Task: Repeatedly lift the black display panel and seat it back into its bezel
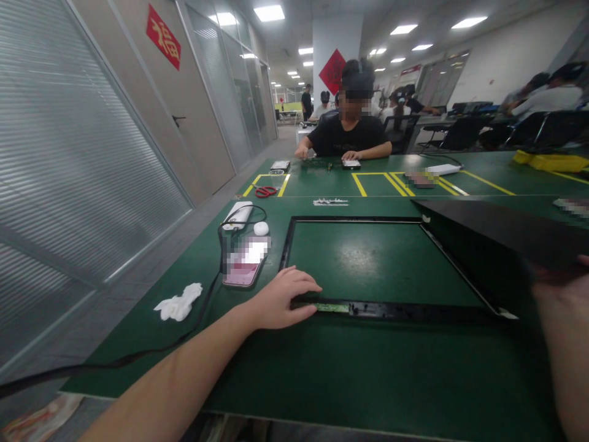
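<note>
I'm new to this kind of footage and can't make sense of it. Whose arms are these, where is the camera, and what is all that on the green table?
There is no machine here. A person wears one camera on the head, looking forward and down, so the arms reaching in are their own. The left hand lies on the near bar of a flat black frame on the green table; whether it grips the bar is unclear. The right hand, at the picture's edge, holds a black panel lifted above the frame's right side. Left of the frame lie a phone, a small white round case, a white oblong device, a black cable and a crumpled white cloth. Farther off are red scissors, and another person works across the table.
</note>
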Action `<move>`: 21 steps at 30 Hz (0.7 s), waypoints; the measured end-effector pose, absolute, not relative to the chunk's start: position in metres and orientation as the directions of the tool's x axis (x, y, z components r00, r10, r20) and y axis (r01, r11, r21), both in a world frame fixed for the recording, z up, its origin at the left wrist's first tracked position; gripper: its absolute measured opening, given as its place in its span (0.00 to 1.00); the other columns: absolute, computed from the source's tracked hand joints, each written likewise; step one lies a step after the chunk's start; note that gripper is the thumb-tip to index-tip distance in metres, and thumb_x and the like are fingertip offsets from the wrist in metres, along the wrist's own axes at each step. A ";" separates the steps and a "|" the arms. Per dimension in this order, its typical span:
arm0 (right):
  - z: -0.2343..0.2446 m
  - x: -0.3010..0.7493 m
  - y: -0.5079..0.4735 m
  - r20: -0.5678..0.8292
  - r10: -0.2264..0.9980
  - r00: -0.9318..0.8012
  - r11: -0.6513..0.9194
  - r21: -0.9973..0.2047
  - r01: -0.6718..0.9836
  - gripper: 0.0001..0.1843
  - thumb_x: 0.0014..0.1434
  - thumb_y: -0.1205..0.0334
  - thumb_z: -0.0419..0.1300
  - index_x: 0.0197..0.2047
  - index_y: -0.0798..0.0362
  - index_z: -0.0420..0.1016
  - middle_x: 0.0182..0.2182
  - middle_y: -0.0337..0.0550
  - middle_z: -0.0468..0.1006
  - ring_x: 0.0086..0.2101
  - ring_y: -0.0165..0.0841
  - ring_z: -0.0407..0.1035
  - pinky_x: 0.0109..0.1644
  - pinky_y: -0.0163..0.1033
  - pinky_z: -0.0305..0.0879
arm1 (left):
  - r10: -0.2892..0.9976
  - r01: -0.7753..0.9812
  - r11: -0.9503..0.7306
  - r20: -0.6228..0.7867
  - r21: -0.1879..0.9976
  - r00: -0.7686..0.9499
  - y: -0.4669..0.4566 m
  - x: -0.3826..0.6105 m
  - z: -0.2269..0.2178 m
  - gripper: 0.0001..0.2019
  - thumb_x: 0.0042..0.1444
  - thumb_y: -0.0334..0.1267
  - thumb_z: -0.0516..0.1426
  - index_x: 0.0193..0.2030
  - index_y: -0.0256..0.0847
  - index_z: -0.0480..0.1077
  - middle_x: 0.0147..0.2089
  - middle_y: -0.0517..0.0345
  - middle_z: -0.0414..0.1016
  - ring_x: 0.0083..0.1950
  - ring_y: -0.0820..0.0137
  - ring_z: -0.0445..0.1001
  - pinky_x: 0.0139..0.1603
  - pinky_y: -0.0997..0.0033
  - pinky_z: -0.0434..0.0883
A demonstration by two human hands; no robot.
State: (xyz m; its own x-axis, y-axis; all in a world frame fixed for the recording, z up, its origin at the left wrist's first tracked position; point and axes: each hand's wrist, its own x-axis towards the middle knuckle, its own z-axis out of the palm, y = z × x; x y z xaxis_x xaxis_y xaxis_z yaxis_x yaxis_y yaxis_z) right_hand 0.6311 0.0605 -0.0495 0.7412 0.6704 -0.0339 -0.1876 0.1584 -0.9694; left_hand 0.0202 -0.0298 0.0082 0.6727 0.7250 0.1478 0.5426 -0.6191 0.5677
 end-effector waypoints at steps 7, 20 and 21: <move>-0.036 0.611 0.059 -0.130 0.609 0.782 0.186 -0.936 -0.300 0.17 0.36 0.67 0.56 0.34 0.45 0.62 0.47 0.44 0.77 0.45 0.42 0.77 0.36 0.54 0.78 | 0.714 0.536 -0.634 0.155 0.558 0.682 -0.030 0.020 0.008 0.18 0.61 0.42 0.60 0.57 0.44 0.75 0.56 0.46 0.77 0.59 0.55 0.73 0.69 0.44 0.56; -0.055 0.619 0.057 -0.379 0.515 0.769 0.041 -0.885 -0.463 0.20 0.34 0.69 0.55 0.35 0.48 0.68 0.54 0.50 0.73 0.43 0.41 0.75 0.38 0.54 0.78 | 0.706 0.531 -0.643 0.158 0.552 0.690 -0.029 0.021 0.010 0.18 0.62 0.42 0.59 0.57 0.43 0.74 0.56 0.46 0.77 0.58 0.55 0.73 0.65 0.48 0.61; -0.054 0.619 0.057 -0.385 0.507 0.771 0.039 -0.883 -0.467 0.21 0.33 0.69 0.55 0.35 0.48 0.69 0.54 0.50 0.73 0.44 0.41 0.75 0.38 0.54 0.78 | 0.705 0.532 -0.644 0.158 0.549 0.691 -0.029 0.021 0.010 0.18 0.62 0.42 0.59 0.57 0.43 0.75 0.56 0.46 0.77 0.58 0.55 0.73 0.65 0.49 0.62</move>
State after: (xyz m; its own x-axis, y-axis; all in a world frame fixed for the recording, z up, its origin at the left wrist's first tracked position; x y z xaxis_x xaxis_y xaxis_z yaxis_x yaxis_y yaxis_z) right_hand 0.6191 0.0569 -0.0543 0.7713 0.5066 -0.3853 -0.4670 0.0391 -0.8834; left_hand 0.0211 -0.0295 0.0101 0.6909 0.7055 0.1582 0.5323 -0.6444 0.5491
